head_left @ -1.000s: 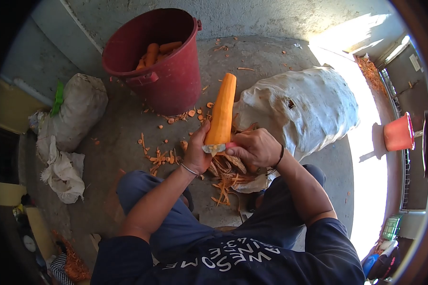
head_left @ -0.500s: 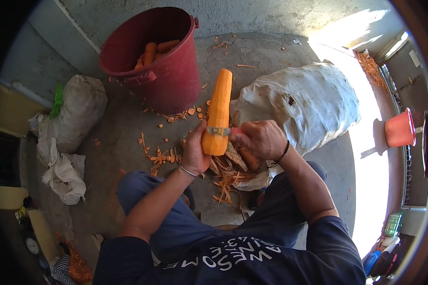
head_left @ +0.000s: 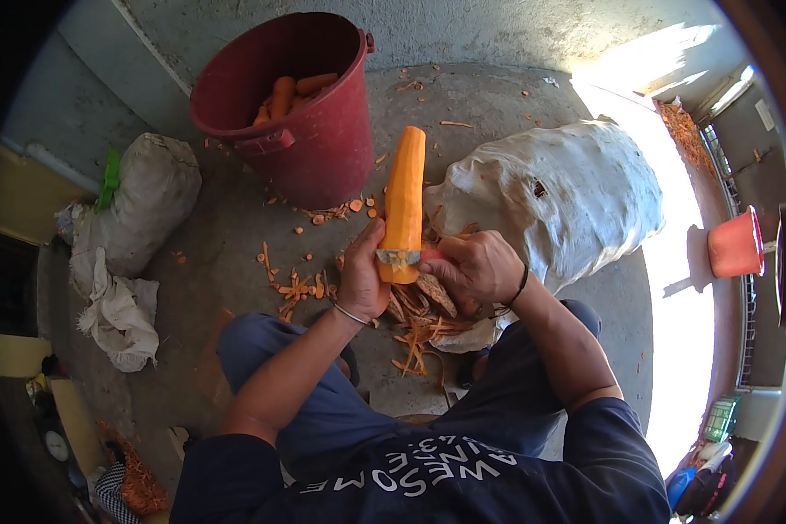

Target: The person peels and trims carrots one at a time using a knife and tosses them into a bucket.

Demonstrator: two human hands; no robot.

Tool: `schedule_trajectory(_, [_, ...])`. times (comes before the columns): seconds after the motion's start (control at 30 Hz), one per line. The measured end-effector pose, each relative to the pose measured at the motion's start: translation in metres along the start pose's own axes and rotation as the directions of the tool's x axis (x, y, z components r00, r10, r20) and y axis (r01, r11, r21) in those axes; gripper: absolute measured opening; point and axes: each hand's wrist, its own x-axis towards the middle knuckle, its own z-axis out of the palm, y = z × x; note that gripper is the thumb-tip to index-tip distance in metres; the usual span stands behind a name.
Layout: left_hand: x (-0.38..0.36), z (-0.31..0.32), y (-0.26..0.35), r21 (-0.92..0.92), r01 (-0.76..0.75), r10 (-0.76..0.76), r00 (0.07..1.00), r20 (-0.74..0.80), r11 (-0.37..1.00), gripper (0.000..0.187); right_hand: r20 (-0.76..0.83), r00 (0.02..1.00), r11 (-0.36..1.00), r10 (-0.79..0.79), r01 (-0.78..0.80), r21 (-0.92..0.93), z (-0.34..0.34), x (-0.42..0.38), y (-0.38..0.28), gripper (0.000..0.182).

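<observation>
A large peeled carrot (head_left: 404, 188) stands nearly upright in front of me, its narrow end pointing away. My left hand (head_left: 363, 275) is closed around its thick lower end from the left. In my right hand (head_left: 480, 266) is a peeler (head_left: 402, 258) with a red handle, mostly hidden by the fingers. The peeler's blade lies across the carrot close to its lower end. Below the hands, unpeeled carrots (head_left: 435, 295) lie at the mouth of a white sack (head_left: 555, 192), and a heap of orange peelings (head_left: 419, 336) covers the floor between my feet.
A dark red bucket (head_left: 323, 166) with carrots inside stands by the wall. Sliced carrot ends (head_left: 355, 205) are scattered beside it. A stuffed sack (head_left: 153, 196) leans at the left, with a crumpled sack (head_left: 122, 323) before it. An orange-red bucket (head_left: 735, 244) is at the right.
The peeler has slid down the carrot towards me, to near its lower end. My left hand keeps its hold on the carrot. The view has shifted slightly.
</observation>
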Motion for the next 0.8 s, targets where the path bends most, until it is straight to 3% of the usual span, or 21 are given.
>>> schedule_trajectory(0.1, [0.001, 0.001, -0.003, 0.017, -0.011, 0.012, 0.999, -0.041, 1.0, 0.043, -0.074, 0.997, 0.997, 0.039, -0.044, -0.069, -0.004, 0.001, 0.01, 0.054])
schedule_trajectory(0.17, [0.0, 0.004, -0.002, 0.024, -0.01, 0.011, 0.999, -0.035, 1.0, 0.042, -0.165, 0.979, 0.992, 0.12, -0.123, -0.007, -0.007, 0.001, 0.015, 0.052])
schedule_trajectory(0.4, [0.0, 0.005, 0.003, -0.069, 0.062, -0.061, 0.998, 0.008, 0.996, 0.041, -0.013, 0.998, 0.989, -0.053, 0.055, 0.134, -0.001, -0.005, -0.007, 0.052])
schedule_trajectory(0.67, [0.005, -0.003, 0.001, -0.027, 0.046, -0.046, 0.999, -0.001, 0.999, 0.041, -0.019, 0.999, 0.997, -0.041, 0.039, -0.062, -0.01, -0.002, -0.011, 0.053])
schedule_trajectory(0.8, [0.0, 0.003, -0.001, -0.044, 0.087, -0.087, 0.996, 0.001, 0.995, 0.042, -0.046, 0.996, 0.996, -0.082, 0.081, -0.031, -0.01, -0.004, -0.005, 0.053])
